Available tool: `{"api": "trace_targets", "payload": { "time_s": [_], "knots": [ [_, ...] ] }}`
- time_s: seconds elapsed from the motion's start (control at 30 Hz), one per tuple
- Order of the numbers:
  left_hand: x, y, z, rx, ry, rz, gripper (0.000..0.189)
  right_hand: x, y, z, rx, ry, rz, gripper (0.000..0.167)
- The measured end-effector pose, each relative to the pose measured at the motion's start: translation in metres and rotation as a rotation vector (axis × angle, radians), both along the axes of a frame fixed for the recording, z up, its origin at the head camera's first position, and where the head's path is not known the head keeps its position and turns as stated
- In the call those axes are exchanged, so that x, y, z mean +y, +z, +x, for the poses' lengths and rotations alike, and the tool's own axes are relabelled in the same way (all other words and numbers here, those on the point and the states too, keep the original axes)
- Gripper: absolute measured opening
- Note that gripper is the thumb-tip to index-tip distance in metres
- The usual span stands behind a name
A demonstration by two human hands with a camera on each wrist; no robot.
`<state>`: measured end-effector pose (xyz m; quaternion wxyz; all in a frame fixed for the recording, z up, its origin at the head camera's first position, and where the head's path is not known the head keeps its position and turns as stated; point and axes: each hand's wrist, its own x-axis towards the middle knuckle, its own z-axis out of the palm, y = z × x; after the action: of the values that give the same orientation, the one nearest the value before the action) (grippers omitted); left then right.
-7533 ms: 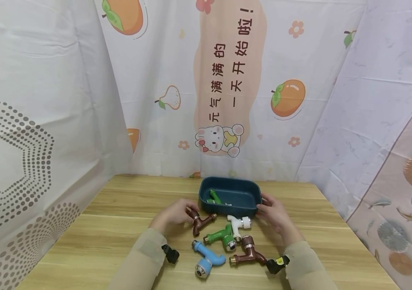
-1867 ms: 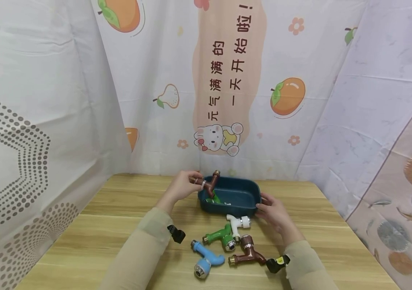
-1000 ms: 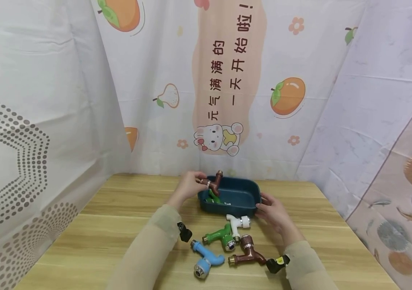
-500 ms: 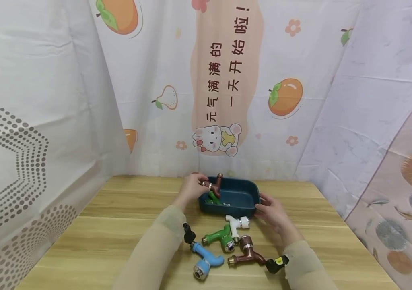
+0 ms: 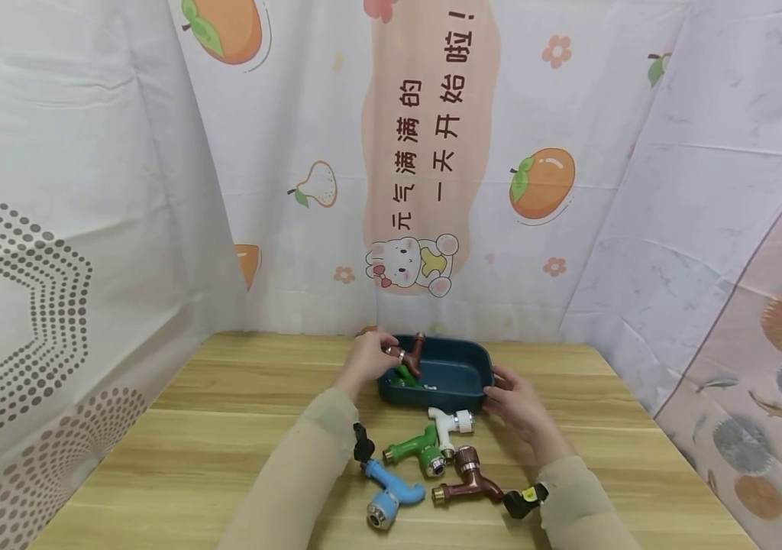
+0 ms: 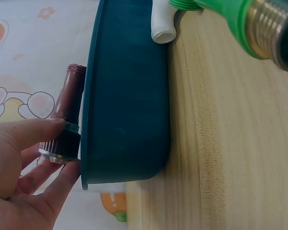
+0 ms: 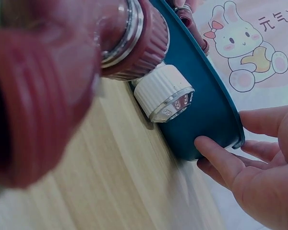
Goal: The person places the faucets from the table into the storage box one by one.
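Note:
My left hand [image 5: 366, 359] pinches a brown tap [image 5: 413, 362] by its ribbed knob at the left end of the dark blue basin [image 5: 456, 399]. In the left wrist view the thumb and fingers sit round the knob of that brown tap [image 6: 69, 103], whose body stands past the basin's rim. A green tap [image 5: 405, 374] lies inside the basin beneath it, partly hidden. At the basin's right end my right hand [image 5: 520, 405] grips the wall. The right wrist view has its thumb [image 7: 216, 153] on the outer wall and another finger at the rim.
Before the basin, a white tap [image 5: 447, 431], a green tap [image 5: 421, 449], a blue tap [image 5: 394, 489] and a second brown tap [image 5: 471, 483] lie close together on the wooden table [image 5: 226, 428]. A printed curtain [image 5: 308, 252] hangs behind the table.
My left hand has lifted the brown tap from the table to the basin's left end, then moved it slightly right and lower. The right hand has stayed on the basin.

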<state>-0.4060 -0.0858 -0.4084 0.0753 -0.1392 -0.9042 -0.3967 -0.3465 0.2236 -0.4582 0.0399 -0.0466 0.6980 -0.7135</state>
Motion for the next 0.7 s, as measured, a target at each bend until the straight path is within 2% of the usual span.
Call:
{"api": "trace_targets", "payload": {
  "time_s": [0.2, 0.7],
  "knots": [
    [0.0006, -0.0002, 0.0014, 0.021, -0.016, -0.013, 0.027, -0.0004, 0.0011, 0.001, -0.002, -0.005, -0.001, 0.063],
    [-0.0048, 0.0016, 0.0032, -0.043, 0.031, 0.062, 0.037, -0.0023, 0.0043, 0.0044, -0.008, -0.01, 0.017, 0.062]
  ]
}}
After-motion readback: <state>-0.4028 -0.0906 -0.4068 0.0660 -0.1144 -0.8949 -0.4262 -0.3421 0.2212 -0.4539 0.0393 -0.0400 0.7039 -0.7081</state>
